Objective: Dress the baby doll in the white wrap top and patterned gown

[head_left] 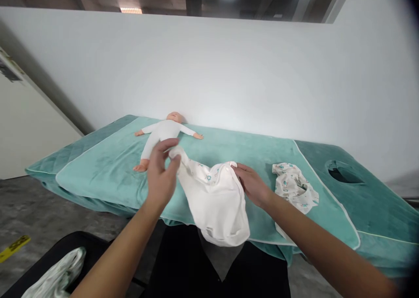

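Between my two hands hangs a white baby garment (218, 202), its inner side facing me and a bit of teal-and-pink print showing near the top edge. My left hand (163, 171) pinches its upper left corner between thumb and fingers. At the upper right edge my right hand (253, 184) grips the cloth. The lower part droops over the near edge of the bed, above my lap. Beyond my left hand, a baby doll (163, 134) with a white cloth body lies on its back. To the right of my right hand rests a crumpled printed baby garment (293, 186).
A teal cover (235, 143) with a white-edged mat lies over the bed, which has a face hole (345, 175) at the right. Behind it stands a white wall (209, 75). At lower left, a black chair (78, 241) holds a bundled cloth (57, 276).
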### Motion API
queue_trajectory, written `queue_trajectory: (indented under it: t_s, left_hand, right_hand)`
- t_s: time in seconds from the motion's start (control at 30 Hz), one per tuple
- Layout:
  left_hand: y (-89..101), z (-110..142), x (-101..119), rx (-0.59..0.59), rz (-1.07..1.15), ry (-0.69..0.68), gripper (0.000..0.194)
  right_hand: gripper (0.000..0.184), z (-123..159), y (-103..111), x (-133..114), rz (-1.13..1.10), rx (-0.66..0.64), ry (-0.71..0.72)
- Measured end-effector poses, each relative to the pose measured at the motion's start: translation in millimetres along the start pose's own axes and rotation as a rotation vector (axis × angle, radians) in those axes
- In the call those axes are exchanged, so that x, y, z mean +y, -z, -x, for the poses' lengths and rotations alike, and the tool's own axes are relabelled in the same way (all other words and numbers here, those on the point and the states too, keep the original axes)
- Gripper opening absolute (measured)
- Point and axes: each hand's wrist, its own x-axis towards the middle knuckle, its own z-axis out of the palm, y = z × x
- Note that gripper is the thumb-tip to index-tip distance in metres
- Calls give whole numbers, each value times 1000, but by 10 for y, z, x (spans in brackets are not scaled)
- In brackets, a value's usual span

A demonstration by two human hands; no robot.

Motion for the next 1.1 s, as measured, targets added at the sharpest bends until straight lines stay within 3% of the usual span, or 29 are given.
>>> queue_trajectory:
  t_s: [0.17, 0.23, 0.37, 0.5, 0.6, 0.7, 0.8, 0.97, 1.1]
  left_hand:
    - [-562, 102, 90, -602, -266, -177, 38]
    - [-729, 28, 118, -684, -365, -234, 30]
    - [-834, -186, 159, -550, -578, -338, 23]
    - [-786, -305, 171, -659, -933, -500, 24]
    - [-790, -322, 183, -672, -1086, -618, 21]
    - [-855, -327, 215, -568, -927, -683, 19]
    - [-922, -345, 262, -477, -655, -589, 21]
    - [-945, -390, 299, -436, -440, -315, 19]
    - [-959, -375, 314, -420, -435, -276, 20]
  right_hand:
    - [34, -3, -37, -222, 37, -33, 38]
    - [33, -21, -12, -297, 113, -41, 97]
    - [31, -50, 155, -375, 539, -19, 202]
    - [20, -51, 319, -437, 1042, 90, 301]
    - [23, -55, 324, -497, 1173, 185, 400]
    - [28, -76, 267, -553, 1200, 288, 557]
    - [23, -99, 240, -611, 1215, 396, 679]
    - [21, -99, 305, -688, 1481, 543, 637]
    - [36, -42, 310, -685, 1468, 464, 577]
